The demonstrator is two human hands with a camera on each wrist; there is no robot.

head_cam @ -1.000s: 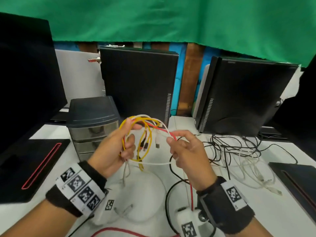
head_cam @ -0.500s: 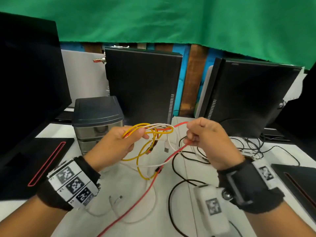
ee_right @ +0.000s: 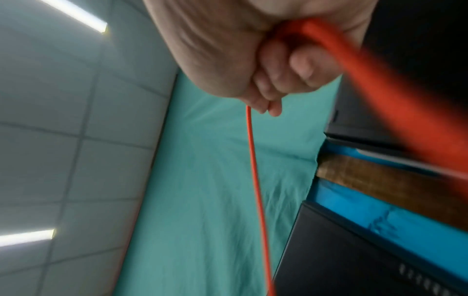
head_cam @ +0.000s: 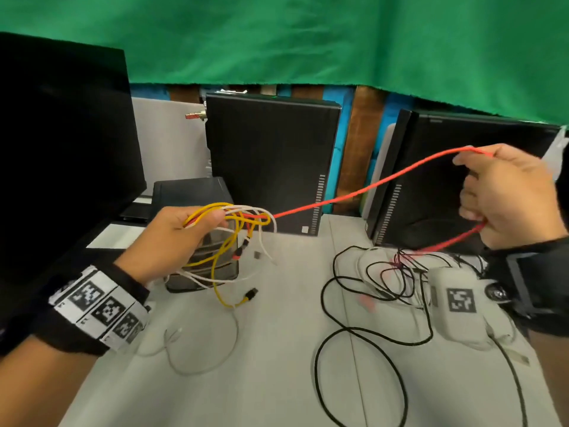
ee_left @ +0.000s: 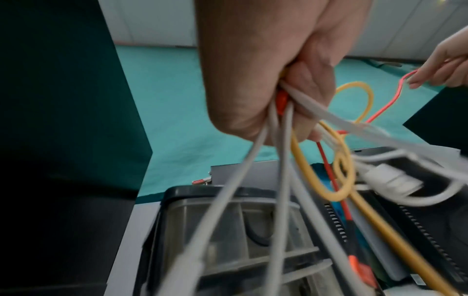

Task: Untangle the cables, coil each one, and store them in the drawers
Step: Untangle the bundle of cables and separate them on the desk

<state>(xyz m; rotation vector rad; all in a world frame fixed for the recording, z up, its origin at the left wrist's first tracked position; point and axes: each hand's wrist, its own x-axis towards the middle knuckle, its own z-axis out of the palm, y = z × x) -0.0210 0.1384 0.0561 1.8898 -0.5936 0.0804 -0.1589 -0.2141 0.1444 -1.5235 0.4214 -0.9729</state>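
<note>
The left hand [head_cam: 181, 238] is raised above the worktop [head_cam: 277, 349], its fingers [ee_left: 309, 96] curled tight around a tangled bundle of cables. The bundle holds loops of the yellow cable [head_cam: 228, 241] and the white cable [head_cam: 264, 238]; where each strand passes inside the fist is hidden. In the left wrist view the hanging strands are blurred, and the white connector [ee_left: 387, 180] is hard to make out.

The right hand [head_cam: 511, 195] is raised at the right, well apart from the left hand. Its fingers [ee_right: 273, 86] are curled and clamped on the red cable [head_cam: 369, 189], which runs in a taut span from the bundle up to this hand, then drops from the lower edge of the fist toward the worktop. In the right wrist view the near part of the red cable is badly blurred.

The drawer unit [head_cam: 191, 192] stands on the worktop directly behind the left hand and the bundle, which cover most of its front; whether the drawers are closed cannot be told. A yellow plug [head_cam: 249, 295] hangs at the end of the yellow cable, just above the worktop.

A pile of black cables [head_cam: 363, 303] and pale cables lies on the worktop below the right hand, partly covered by the wrist-mounted camera housing [head_cam: 455, 306]. Two black computer towers [head_cam: 271, 161] stand behind, beneath a green cloth [head_cam: 308, 35]. A dark monitor [head_cam: 61, 134] is cut off at the left edge.
</note>
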